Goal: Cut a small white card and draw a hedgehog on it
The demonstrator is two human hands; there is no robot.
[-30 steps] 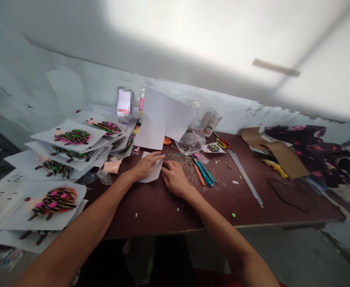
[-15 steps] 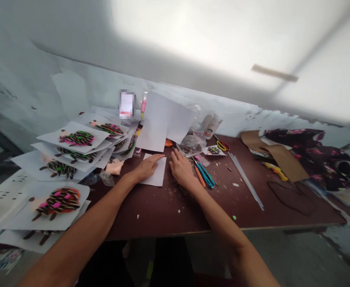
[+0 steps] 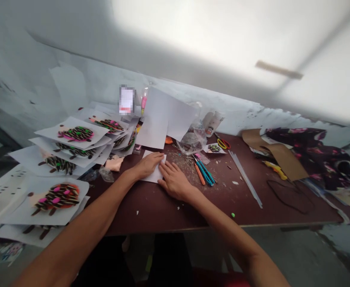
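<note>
A small white sheet of paper [image 3: 151, 177], perhaps folded, lies on the dark red table. My left hand [image 3: 149, 165] rests flat over its upper part, fingers stretched to the right. My right hand [image 3: 175, 180] lies on its right edge with the fingers extended, their tips close to my left hand. Neither hand grips anything. Part of the sheet is hidden under both hands. Just right of my right hand are an orange-handled tool [image 3: 200, 174] and a teal-handled tool [image 3: 205, 173], among scattered brown bits.
Sheets with hedgehog pictures [image 3: 76, 134] are stacked at the left. Larger white sheets [image 3: 152, 129] lean at the back beside a plastic bag [image 3: 192, 141]. Scissors [image 3: 223, 144], clear glue sticks [image 3: 246, 179], a yellow glue gun [image 3: 276, 170] and flowered cloth [image 3: 309, 155] lie to the right.
My right hand has moved left and slightly toward me, from the table beside the sheet onto its right edge. My left hand stays on the sheet.
</note>
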